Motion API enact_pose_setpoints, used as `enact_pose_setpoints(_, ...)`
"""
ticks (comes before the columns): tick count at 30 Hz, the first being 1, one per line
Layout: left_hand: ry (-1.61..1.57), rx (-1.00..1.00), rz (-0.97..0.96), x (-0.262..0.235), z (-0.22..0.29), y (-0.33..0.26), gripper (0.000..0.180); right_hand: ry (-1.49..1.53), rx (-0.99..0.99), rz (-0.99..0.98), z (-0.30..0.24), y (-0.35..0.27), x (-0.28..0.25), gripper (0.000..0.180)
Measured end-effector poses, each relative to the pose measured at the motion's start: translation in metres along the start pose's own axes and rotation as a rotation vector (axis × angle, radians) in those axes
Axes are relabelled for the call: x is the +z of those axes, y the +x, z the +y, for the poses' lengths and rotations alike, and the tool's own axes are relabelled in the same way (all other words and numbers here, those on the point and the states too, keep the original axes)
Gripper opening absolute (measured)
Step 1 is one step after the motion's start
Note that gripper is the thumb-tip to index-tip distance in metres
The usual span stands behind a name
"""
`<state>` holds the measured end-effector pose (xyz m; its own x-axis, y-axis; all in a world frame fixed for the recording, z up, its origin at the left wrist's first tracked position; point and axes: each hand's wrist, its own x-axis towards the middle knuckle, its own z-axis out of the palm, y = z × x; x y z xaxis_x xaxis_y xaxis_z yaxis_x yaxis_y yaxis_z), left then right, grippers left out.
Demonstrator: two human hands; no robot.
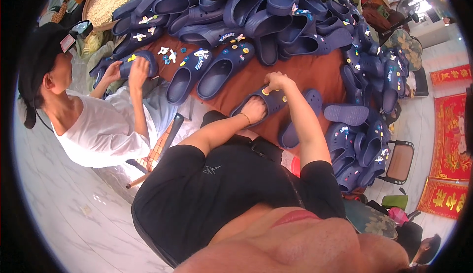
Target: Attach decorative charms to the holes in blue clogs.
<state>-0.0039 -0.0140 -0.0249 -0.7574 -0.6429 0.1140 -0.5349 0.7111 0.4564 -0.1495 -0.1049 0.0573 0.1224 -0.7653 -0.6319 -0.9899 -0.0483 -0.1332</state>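
Note:
A dark blue clog [279, 101] lies at the near edge of the cloth-covered table, its heel toward me. My left hand [255, 108] reaches into its opening, with the fingertips hidden under the upper. On top of that upper, the bent fingers of my right hand [277, 81] press together at a small yellow shoe charm [266, 92]. Beside it on the right rests another blue clog [289, 134] under my right forearm. To the left lie a clog with colourful charms [224, 68] and one with white charms [189, 73].
Blue clogs pile up along the far side [266, 24] and at the right [362, 147]. Loose charms [167, 55] lie on the brown cloth [310, 78]. A person in white [98, 125] works on a clog at the left. A chair [399, 162] stands right.

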Motion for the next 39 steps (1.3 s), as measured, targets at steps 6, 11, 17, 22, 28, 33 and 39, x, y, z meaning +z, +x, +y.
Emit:
enact_pose_setpoints(6, -0.055, 0.024, 0.089, 0.010, -0.002, 0.004, 0.028, 0.272, -0.296, -0.134, 0.027, 0.007, 0.006, 0.040)
enact_pose_setpoints(11, -0.059, 0.034, 0.089, 0.002, -0.001, 0.004, 0.027, 0.419, -0.280, -0.188, 0.030, 0.009, 0.002, 0.036)
enact_pose_setpoints(17, -0.045, 0.027, 0.144, 0.006, 0.001, 0.000, 0.028, 0.498, -0.393, -0.061, 0.038, 0.011, 0.020, 0.020)
enact_pose_setpoints(22, -0.029, 0.019, 0.071, 0.007, -0.004, 0.000, 0.031, 0.402, -0.324, -0.047, 0.032, 0.019, 0.019, 0.024)
enact_pose_setpoints(28, 0.109, 0.045, -0.043, 0.001, 0.000, 0.009, 0.028, 0.238, -0.084, -0.123, 0.015, 0.017, 0.005, 0.049)
enact_pose_setpoints(33, 0.087, 0.060, 0.037, 0.008, -0.001, 0.000, 0.028, 0.141, -0.058, 0.014, 0.002, 0.002, 0.011, 0.041)
enact_pose_setpoints(39, 0.062, 0.067, 0.106, 0.014, -0.005, 0.003, 0.026, 0.253, -0.049, 0.493, 0.000, -0.031, 0.041, 0.024)
